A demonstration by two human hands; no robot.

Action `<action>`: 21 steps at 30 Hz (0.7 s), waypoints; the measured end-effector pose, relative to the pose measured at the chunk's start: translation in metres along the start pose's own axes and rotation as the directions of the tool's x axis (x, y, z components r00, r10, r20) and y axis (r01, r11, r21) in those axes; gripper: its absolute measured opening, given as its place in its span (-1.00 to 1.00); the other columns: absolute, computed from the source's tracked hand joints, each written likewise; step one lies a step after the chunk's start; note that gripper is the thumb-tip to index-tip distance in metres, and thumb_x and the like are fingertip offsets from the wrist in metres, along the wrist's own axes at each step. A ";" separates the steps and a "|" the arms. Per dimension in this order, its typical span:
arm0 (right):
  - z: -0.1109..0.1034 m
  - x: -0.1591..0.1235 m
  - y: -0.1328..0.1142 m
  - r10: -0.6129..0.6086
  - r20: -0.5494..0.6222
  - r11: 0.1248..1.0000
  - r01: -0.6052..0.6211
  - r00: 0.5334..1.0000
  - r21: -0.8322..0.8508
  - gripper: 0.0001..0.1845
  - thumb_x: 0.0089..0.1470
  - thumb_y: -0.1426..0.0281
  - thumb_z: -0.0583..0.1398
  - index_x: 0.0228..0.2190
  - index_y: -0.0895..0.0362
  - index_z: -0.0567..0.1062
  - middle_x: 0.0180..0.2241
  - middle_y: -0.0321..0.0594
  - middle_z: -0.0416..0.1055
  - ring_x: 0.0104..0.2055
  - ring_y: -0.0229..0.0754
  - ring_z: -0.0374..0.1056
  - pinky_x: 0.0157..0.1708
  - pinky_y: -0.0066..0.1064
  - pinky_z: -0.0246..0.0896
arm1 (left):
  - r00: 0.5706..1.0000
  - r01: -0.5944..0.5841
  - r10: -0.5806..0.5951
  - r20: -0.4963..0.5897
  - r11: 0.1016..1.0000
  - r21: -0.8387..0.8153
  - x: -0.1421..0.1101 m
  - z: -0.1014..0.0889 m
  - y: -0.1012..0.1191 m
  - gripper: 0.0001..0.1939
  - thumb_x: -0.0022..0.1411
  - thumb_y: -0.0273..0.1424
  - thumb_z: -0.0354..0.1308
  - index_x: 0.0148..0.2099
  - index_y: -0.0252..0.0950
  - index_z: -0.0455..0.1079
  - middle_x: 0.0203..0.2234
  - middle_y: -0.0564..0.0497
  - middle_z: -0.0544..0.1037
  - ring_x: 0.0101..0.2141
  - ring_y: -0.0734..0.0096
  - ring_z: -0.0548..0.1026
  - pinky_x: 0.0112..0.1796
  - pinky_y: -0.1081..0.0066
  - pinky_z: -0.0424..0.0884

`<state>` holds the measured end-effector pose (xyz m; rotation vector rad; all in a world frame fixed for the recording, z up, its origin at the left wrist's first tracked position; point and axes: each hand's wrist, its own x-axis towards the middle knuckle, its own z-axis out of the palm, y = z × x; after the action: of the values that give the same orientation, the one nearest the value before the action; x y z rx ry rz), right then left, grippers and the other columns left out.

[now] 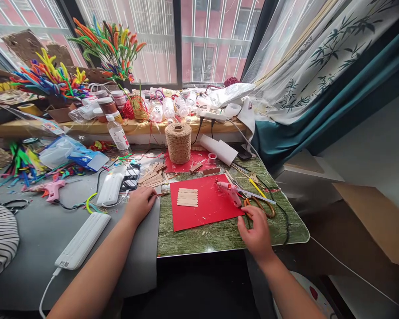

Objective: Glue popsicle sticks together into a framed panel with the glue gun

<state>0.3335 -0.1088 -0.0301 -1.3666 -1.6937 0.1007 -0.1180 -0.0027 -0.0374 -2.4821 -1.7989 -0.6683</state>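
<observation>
My left hand (140,203) rests on the grey table next to a pile of wooden craft sticks (152,176) and pinches one thin stick (162,194) at its fingertips. A raft of glued sticks (187,197) lies on a red sheet (202,206) spread over a green wood-pattern mat (226,235). My right hand (255,232) lies on the mat at the sheet's right corner, fingers touching the handles of scissors (261,204). A pink glue gun (230,190) lies just above that hand.
A spool of twine (178,142) stands behind the red sheet. Two white power strips (83,239) (110,188), a phone (131,176), a second glue gun (52,189), pipe cleaners (23,166) and bottles (118,135) crowd the left and back. A striped sleeve (0,237) is at far left.
</observation>
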 end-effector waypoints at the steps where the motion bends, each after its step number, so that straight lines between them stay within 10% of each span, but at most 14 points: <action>1: 0.001 -0.006 -0.006 -0.062 0.031 0.998 0.062 0.998 0.010 -0.66 0.22 0.44 0.23 0.03 0.03 0.43 -0.03 -0.04 0.44 0.07 0.10 0.37 0.15 0.06 0.25 | 1.000 -0.008 0.008 -0.006 1.000 -0.008 0.000 0.000 0.000 -0.84 0.41 -0.30 0.06 -0.16 -0.17 0.46 -0.20 -0.05 0.62 -0.10 0.14 0.53 -0.07 0.20 0.35; 7: 0.028 -0.010 -0.029 -0.166 0.258 0.983 0.140 0.952 0.116 -0.71 0.23 0.51 0.18 -0.02 0.04 0.44 -0.09 -0.07 0.45 -0.03 0.06 0.38 0.03 -0.03 0.30 | 0.991 -0.016 0.003 -0.137 0.995 -0.096 -0.007 -0.004 0.011 -0.81 0.46 -0.28 0.01 -0.11 -0.20 0.43 -0.23 -0.05 0.62 -0.19 0.21 0.55 -0.10 0.26 0.37; 21: 0.049 0.001 -0.030 -0.075 0.423 0.994 0.032 0.903 0.107 -0.82 0.14 0.55 0.21 -0.23 0.05 0.45 -0.26 -0.17 0.45 -0.18 -0.03 0.32 -0.12 -0.19 0.24 | 0.993 0.119 -0.118 0.012 0.991 -0.064 -0.005 -0.002 0.030 -0.72 0.48 -0.24 -0.09 0.08 -0.18 0.35 -0.30 -0.03 0.62 -0.25 0.17 0.59 -0.26 0.31 0.35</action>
<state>0.2781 -0.0968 -0.0408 -1.2856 -2.0556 0.4767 -0.0928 -0.0185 -0.0299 -2.4355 -1.9716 -0.7349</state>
